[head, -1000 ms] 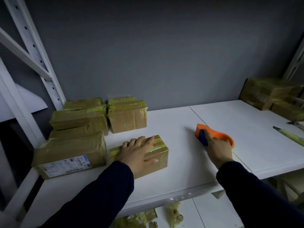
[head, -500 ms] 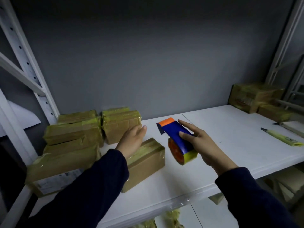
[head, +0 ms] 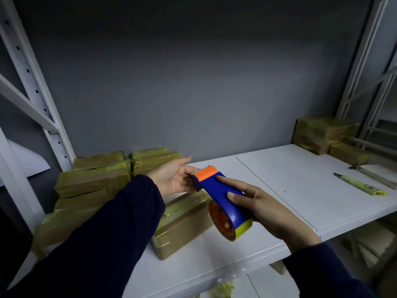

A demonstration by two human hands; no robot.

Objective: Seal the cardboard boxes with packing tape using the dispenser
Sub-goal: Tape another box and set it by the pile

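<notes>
Right hand [head: 265, 208] now grips dispenser [head: 217, 190] nearer, raised above box [head: 182, 221]; left hand [head: 171, 177] off box, fingers straight, tips at dispenser's toothed orange end, thumb hidden. Box lies under both hands near shelf [head: 279, 179] front edge. Bare shelf right of right hand; pen [head: 361, 186] beyond.

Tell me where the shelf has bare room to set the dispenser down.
Bare: the white shelf between the panel seam and the yellow pen, and the front strip right of the near box. Crowded: the stacked boxes at left.
</notes>
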